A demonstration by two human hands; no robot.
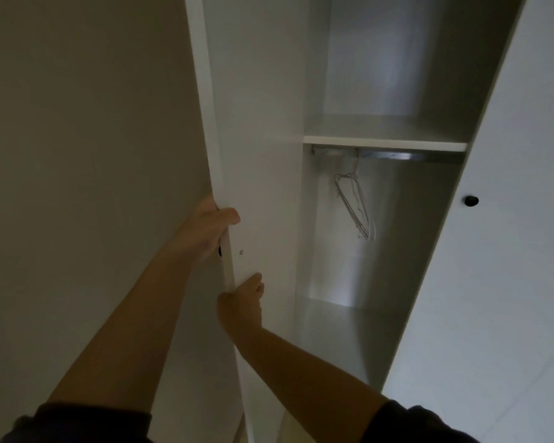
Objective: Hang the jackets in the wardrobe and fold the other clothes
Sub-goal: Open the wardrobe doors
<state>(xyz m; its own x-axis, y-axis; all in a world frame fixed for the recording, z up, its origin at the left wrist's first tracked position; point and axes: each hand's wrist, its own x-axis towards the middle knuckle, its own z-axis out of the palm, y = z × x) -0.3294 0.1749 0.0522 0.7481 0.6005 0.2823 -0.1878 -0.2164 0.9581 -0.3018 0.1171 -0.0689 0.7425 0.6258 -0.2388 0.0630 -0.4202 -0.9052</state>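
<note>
Left hand [205,230] curled round edge of tall white open wardrobe door [259,123], thumb on inner face. Right hand [242,303] lower, fingers gripping same edge. Beyond, white wardrobe [435,91] stands open: thin wire hangers [355,203] hang on metal rail [397,156] beneath white shelf [384,143]. Neighbouring white door [509,251] closed, black round knob [471,200].

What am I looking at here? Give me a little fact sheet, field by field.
place: wardrobe, interior in view
left door: swung open, held by its edge
left hand: grips the door edge, higher up
right hand: grips the same edge, lower down
shelf: nothing seen on it
rail: metal, just under the shelf
hangers: bare wire ones on the rail
right door: has a black knob
jackets: none in view
</note>
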